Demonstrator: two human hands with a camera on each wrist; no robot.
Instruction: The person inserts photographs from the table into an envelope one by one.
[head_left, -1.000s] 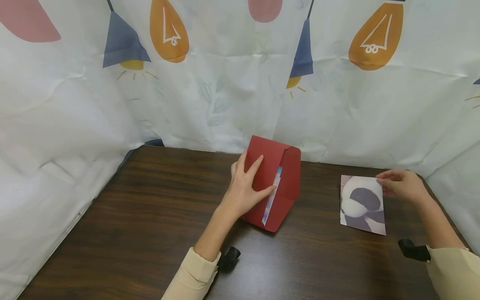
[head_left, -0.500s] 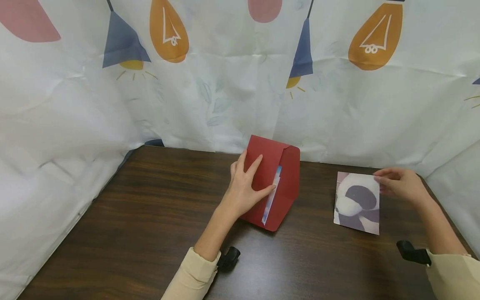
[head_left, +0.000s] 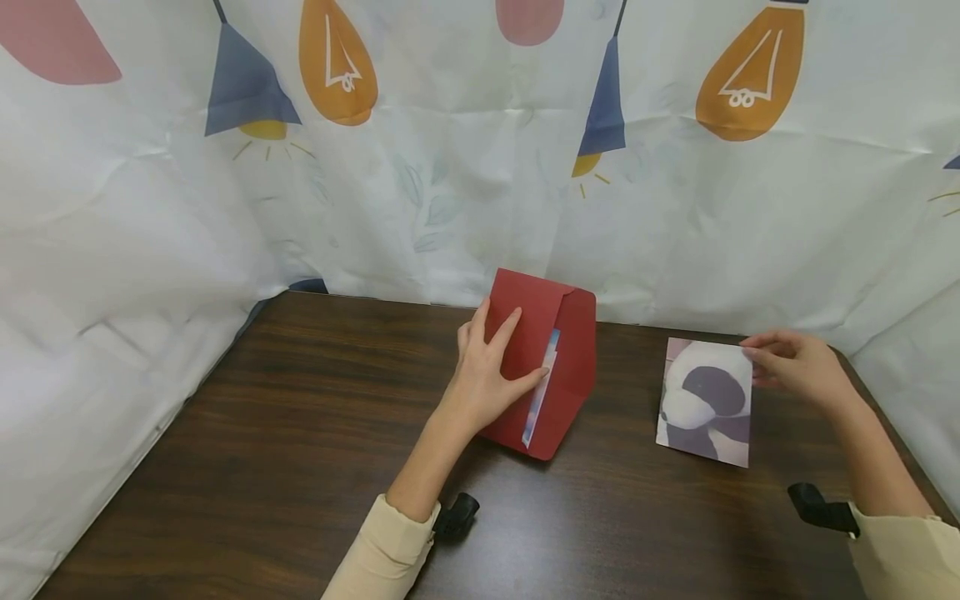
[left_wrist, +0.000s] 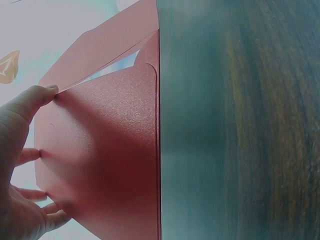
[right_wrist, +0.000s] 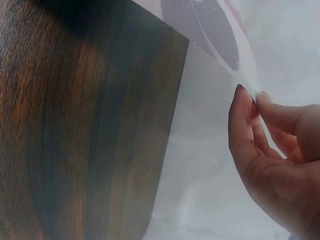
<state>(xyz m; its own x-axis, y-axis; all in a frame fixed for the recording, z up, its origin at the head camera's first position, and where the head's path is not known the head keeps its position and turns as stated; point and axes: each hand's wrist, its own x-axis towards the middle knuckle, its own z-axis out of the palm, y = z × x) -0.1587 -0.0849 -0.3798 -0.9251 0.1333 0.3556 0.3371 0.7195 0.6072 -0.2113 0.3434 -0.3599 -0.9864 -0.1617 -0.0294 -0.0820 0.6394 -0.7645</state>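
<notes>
A red envelope lies tilted on the table at the middle, its flap spread to the right. A blue and white paper shows in its mouth. My left hand rests spread on the envelope's front, the thumb at the mouth's edge; in the left wrist view the fingertips touch the red face. On the right, my right hand pinches a picture card by its upper right corner, between thumb and fingers. The card bears a purple and white animal-like picture. Its back is hidden.
The dark wood table runs under both hands. A white patterned curtain closes off the back and both sides. Black wrist cameras sit below each hand, at the cream sleeves.
My right hand has moved left, bringing the picture card nearer to the envelope. The left hand and the envelope have shifted only slightly to the left.
</notes>
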